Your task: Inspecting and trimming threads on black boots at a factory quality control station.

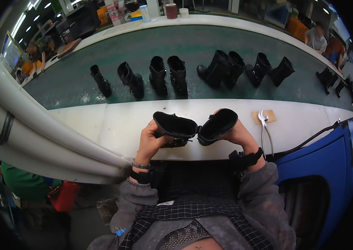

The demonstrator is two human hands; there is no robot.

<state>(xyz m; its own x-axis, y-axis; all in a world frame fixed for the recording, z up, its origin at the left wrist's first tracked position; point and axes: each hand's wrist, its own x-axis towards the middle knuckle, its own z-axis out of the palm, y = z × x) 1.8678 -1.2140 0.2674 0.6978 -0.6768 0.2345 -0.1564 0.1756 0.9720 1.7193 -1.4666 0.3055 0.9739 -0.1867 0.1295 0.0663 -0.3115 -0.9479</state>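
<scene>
- The green belt (143, 41) sweeps across in front of the person, with a loose row of black boots (157, 75) set along it.
- On the near side runs the white table (97, 121); two more boots are held over it, before the person's body. From here I can't tell whether they rest on it.
- The left forearm rises from below and leans inward. Its left hand (148, 143) wraps the outer side of one boot, thumb across the near face, other fingers mostly hidden; the grip is closed around the shaft.
- The right forearm slants in to mirror it. The right hand (238, 132) cups its boot from the outer side, fingers partly hidden behind the shaft; that grip is full as well.
- The left boot (175, 126) has its mouth turned up toward the wearer, long axis running down and away, the oval opening lying nearly side to side.
- The right boot (217, 127) opens upward too, its oval slanting from upper right to lower left. The toes are hard to make out.
- Both are plain black and dark inside, their rims close together.
- Metal pliers (264, 125) lie to the right, jaws on a tan pad (271, 115).
- A small strap end (188, 140) sticks out from the left boot's near side.
</scene>
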